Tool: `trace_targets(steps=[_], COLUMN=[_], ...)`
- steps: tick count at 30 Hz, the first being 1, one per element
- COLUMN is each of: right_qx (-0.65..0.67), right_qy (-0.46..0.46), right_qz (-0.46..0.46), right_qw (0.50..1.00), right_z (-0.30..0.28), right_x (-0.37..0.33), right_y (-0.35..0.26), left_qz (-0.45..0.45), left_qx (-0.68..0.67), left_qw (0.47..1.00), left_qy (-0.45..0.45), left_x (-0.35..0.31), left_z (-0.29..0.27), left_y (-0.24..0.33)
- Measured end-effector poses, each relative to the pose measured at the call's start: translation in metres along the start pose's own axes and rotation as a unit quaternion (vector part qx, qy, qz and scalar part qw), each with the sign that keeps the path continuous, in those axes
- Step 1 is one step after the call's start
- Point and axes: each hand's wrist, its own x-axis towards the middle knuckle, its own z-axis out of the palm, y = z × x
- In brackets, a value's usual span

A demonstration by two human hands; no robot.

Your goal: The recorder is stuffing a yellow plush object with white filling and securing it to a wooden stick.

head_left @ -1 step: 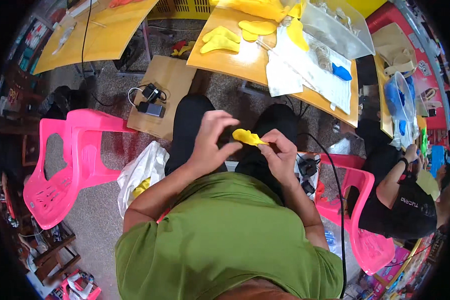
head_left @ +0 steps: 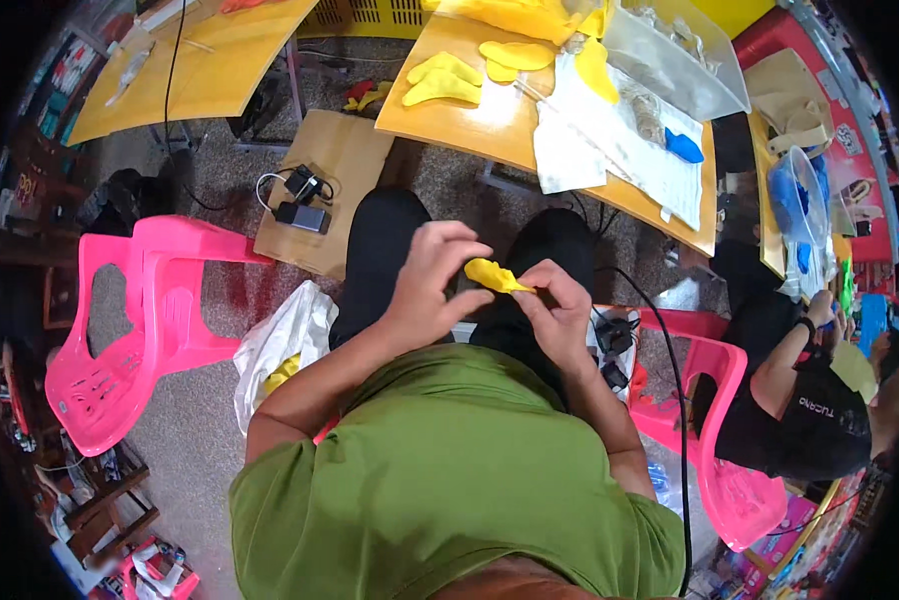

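In front of my lap, my right hand (head_left: 555, 305) pinches one end of a small yellow piece (head_left: 490, 273), soft and crumpled like felt or cloth. Its other end points toward my left hand (head_left: 432, 280). The left thumb and fingers are apart, curved round the free end, and seem just short of touching it. More yellow flat shapes, such as a curved pair (head_left: 443, 80) and a rounded piece (head_left: 517, 56), lie on the wooden table (head_left: 420, 118) ahead. A blue piece (head_left: 684, 147) rests on white paper (head_left: 568, 150) there.
A clear plastic bin (head_left: 670, 65) stands at the table's far right. Pink chairs are at my left (head_left: 160, 300) and right (head_left: 720, 400). A white bag (head_left: 288, 335) sits by my left leg. A black cable (head_left: 678, 370) hangs at my right, near a person in black (head_left: 820, 420).
My left hand has shifted slightly right, bringing its fingers closer to the yellow piece. The right hand keeps its pinch and the yellow piece has turned a little.
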Motion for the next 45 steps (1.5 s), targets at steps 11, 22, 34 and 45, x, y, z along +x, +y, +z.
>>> trace_targets(steps=[11, 22, 34, 45], right_qx=[0.002, -0.059, 0.161, 0.049], right_qy=[0.017, -0.053, 0.022, -0.066], right_qz=[0.064, -0.052, 0.202, 0.114], right_qw=[0.998, 0.995, 0.966, 0.99], right_z=[0.002, -0.004, 0.0, -0.008], right_x=[-0.007, 0.008, 0.002, 0.018], right_y=[-0.007, -0.018, -0.021, -0.016], left_qz=[0.112, -0.15, -0.195, -0.225], left_qx=[0.003, -0.332, -0.257, -0.366], left_qw=[0.993, 0.898, 0.946, 0.884], left_qy=[-0.03, -0.245, -0.012, -0.184], left_x=[-0.012, -0.001, -0.016, -0.002], left_z=[0.012, 0.007, 0.021, 0.012], left_y=[-0.006, -0.017, -0.021, -0.014])
